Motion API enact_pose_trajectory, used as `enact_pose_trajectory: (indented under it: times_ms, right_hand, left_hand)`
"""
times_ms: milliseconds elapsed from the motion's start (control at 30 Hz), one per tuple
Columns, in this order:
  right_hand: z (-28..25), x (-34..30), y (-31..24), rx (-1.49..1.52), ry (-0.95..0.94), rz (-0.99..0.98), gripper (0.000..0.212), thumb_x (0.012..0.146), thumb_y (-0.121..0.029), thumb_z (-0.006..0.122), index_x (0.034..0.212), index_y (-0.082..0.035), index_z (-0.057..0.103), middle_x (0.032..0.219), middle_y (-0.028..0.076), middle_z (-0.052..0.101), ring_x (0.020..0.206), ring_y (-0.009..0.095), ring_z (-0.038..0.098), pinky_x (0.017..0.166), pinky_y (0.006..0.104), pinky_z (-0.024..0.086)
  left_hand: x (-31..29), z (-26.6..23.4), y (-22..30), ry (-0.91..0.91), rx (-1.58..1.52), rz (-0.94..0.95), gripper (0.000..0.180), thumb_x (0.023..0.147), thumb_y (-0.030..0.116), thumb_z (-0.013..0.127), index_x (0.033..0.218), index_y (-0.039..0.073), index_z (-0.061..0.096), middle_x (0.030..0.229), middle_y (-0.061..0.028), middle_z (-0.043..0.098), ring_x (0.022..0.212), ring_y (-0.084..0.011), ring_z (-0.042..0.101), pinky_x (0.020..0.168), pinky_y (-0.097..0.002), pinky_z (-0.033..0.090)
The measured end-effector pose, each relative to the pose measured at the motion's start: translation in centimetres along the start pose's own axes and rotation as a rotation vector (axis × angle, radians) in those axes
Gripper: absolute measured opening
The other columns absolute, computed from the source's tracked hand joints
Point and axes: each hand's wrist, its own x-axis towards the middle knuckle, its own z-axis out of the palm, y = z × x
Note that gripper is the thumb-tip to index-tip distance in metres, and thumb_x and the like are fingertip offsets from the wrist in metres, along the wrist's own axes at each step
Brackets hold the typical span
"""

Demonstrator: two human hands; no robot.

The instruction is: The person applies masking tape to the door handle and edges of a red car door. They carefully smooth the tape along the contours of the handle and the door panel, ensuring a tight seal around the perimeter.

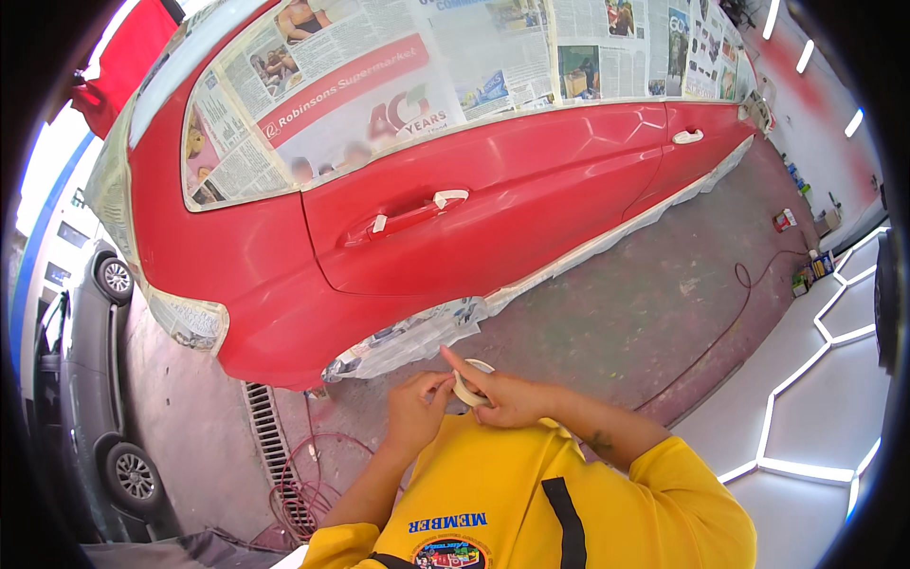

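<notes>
In front of my chest, my right hand is wrapped around a roll of pale masking tape, its index finger stretched out along the roll. My left hand pinches at the near side of the same roll, thumb and fingertips together; the tape's loose end is too small to make out. Just beyond both hands stands a red car. Newspaper taped along its edges covers the side windows, and more paper covers the wheel. Pale tape sits on parts of the nearer door handle.
A floor drain grate and a coiled red hose lie at lower left. Another hose runs across the floor at right, toward several cans. A dark grey car stands at far left. Hexagonal lights line the right side.
</notes>
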Motion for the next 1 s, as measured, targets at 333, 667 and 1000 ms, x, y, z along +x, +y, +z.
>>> enact_pose_trajectory:
  times_ms: [333, 667, 1000]
  right_hand:
    - [4.5, -3.9, 3.7, -0.206, 0.379, -0.269, 0.094, 0.103, -0.022, 0.075, 0.178, -0.013, 0.018, 0.104, 0.015, 0.076, 0.098, 0.027, 0.073, 0.093, 0.0383, 0.055]
    - [-3.6, -3.5, -6.4, -0.274, 0.469, -0.042, 0.06, 0.108, -0.022, 0.067, 0.164, -0.01, 0.05, 0.073, 0.008, 0.061, 0.071, 0.021, 0.062, 0.076, 0.036, 0.053]
    - [-3.4, 7.4, -4.8, -0.618, 0.612, 0.062, 0.045, 0.11, -0.03, 0.064, 0.152, -0.014, 0.062, 0.091, 0.018, 0.078, 0.086, 0.037, 0.078, 0.078, 0.0431, 0.058]
  left_hand:
    - [-5.1, -0.5, -0.5, -0.148, -0.034, -0.105, 0.01, 0.103, 0.011, 0.077, 0.109, 0.006, 0.071, 0.106, -0.0003, 0.07, 0.092, -0.0127, 0.065, 0.084, -0.0257, 0.05]
    - [-0.6, -10.8, 1.6, -0.027, -0.462, -0.264, 0.009, 0.102, 0.01, 0.08, 0.098, 0.007, 0.072, 0.085, -0.0032, 0.076, 0.078, -0.0079, 0.067, 0.073, -0.0235, 0.048]
    - [2.5, -19.5, -8.1, 0.086, -0.566, -0.298, 0.012, 0.101, 0.008, 0.081, 0.096, 0.005, 0.07, 0.085, -0.0034, 0.075, 0.078, -0.009, 0.067, 0.072, -0.0248, 0.052]
